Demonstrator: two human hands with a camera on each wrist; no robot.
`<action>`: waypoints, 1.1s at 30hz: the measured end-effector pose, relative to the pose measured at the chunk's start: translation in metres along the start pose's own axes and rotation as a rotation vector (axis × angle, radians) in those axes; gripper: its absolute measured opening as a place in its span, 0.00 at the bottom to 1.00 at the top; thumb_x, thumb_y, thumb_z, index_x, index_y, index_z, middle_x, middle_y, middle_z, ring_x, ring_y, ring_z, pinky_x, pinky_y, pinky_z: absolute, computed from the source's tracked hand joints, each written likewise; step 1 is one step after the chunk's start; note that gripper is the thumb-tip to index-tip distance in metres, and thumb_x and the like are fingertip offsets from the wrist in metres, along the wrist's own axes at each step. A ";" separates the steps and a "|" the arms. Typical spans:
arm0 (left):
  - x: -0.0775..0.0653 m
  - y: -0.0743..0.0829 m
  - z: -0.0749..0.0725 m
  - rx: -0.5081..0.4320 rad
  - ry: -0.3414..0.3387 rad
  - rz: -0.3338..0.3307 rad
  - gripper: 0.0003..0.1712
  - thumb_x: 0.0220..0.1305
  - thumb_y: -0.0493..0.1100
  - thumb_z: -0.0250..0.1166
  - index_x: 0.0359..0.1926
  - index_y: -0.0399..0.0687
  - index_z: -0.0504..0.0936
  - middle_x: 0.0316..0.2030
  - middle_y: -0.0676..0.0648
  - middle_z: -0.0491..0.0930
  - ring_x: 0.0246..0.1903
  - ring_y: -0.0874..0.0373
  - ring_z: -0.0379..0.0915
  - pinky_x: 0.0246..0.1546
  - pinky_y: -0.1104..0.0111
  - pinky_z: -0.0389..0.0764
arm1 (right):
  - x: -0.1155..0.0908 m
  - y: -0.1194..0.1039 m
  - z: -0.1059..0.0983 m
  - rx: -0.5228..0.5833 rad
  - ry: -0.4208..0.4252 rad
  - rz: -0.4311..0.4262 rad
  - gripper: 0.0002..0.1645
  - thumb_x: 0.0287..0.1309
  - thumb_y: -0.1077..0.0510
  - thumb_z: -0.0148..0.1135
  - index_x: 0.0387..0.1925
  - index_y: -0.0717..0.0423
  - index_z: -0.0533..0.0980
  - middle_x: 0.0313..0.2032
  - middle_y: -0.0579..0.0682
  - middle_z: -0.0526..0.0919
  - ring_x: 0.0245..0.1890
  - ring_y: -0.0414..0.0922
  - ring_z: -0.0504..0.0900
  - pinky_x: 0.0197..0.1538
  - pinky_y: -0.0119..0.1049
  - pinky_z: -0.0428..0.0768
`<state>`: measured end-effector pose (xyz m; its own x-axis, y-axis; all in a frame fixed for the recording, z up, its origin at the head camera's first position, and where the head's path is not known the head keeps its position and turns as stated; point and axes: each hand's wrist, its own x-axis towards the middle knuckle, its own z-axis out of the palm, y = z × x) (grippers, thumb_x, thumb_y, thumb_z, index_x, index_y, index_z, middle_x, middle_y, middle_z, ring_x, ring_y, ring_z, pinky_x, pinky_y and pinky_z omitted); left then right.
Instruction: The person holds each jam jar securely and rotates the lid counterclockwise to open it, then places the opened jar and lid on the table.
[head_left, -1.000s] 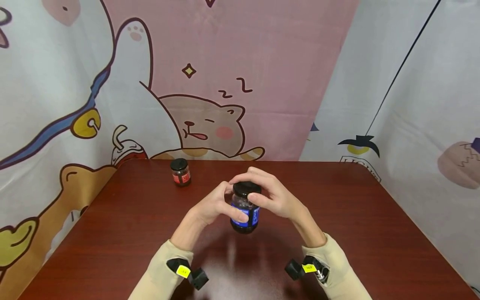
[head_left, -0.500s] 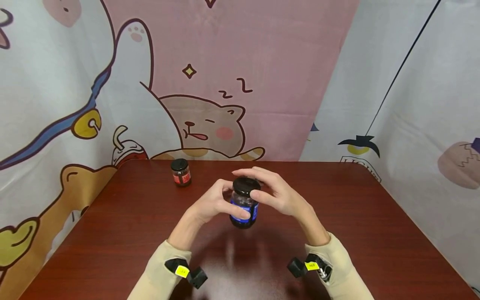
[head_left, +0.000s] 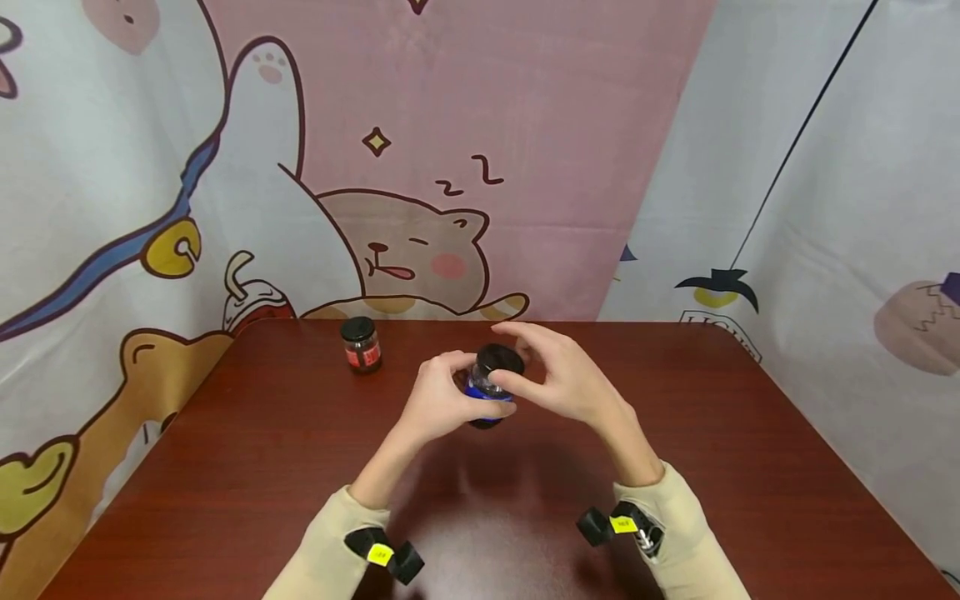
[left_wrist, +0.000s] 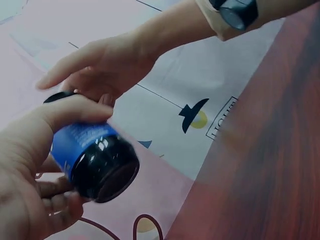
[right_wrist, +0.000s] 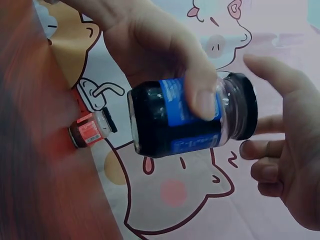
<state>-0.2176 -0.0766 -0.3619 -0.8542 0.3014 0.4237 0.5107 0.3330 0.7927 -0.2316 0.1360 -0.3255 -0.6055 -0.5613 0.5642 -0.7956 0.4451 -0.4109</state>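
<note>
My left hand point(head_left: 441, 402) grips a glass jar point(head_left: 495, 360) around its blue-labelled body, above the table. Its thumb point(right_wrist: 202, 100) lies across the label in the right wrist view. A black lid point(right_wrist: 245, 106) sits on the jar, whose contents look dark. Around the lid, my right hand point(head_left: 566, 379) stands with spread, loosely bent fingers. In the right wrist view its upper digit is apart from the lid, while other fingertips point(right_wrist: 247, 149) are close to the lid's edge; contact there is hard to tell. The jar's dark base point(left_wrist: 117, 175) shows in the left wrist view.
A second jar point(head_left: 362, 346) with a red label and black lid stands upright near the back left of the brown wooden table point(head_left: 675, 433). Behind the table hangs a cartoon-printed cloth point(head_left: 562, 167). Each wrist wears a small black camera.
The blue-labelled jar has moved up and away, its lid tipping farther from me. My left hand has moved along with it, and the right hand's fingers have spread away from the lid.
</note>
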 end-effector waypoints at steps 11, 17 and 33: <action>-0.004 0.003 0.009 0.409 0.179 -0.015 0.28 0.39 0.59 0.83 0.41 0.51 0.88 0.29 0.54 0.78 0.36 0.57 0.73 0.33 0.60 0.79 | 0.000 0.003 0.008 -0.087 0.004 0.104 0.29 0.57 0.37 0.71 0.53 0.49 0.78 0.27 0.40 0.74 0.23 0.37 0.70 0.28 0.34 0.71; -0.005 0.004 0.013 0.537 0.198 0.006 0.33 0.38 0.60 0.82 0.43 0.46 0.88 0.31 0.51 0.79 0.36 0.54 0.73 0.30 0.56 0.82 | 0.000 0.005 0.011 -0.068 0.014 0.111 0.25 0.58 0.38 0.71 0.49 0.49 0.79 0.24 0.39 0.73 0.22 0.36 0.71 0.28 0.33 0.73; -0.004 0.005 0.009 0.484 0.142 0.011 0.32 0.37 0.60 0.84 0.42 0.48 0.88 0.30 0.52 0.78 0.37 0.55 0.73 0.34 0.59 0.80 | 0.000 0.007 0.009 0.031 -0.006 0.080 0.21 0.57 0.46 0.74 0.47 0.51 0.79 0.25 0.40 0.76 0.23 0.38 0.72 0.27 0.33 0.73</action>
<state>-0.2109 -0.0684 -0.3635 -0.8362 0.1943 0.5129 0.4781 0.7164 0.5081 -0.2376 0.1331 -0.3347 -0.6673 -0.5289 0.5244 -0.7448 0.4672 -0.4764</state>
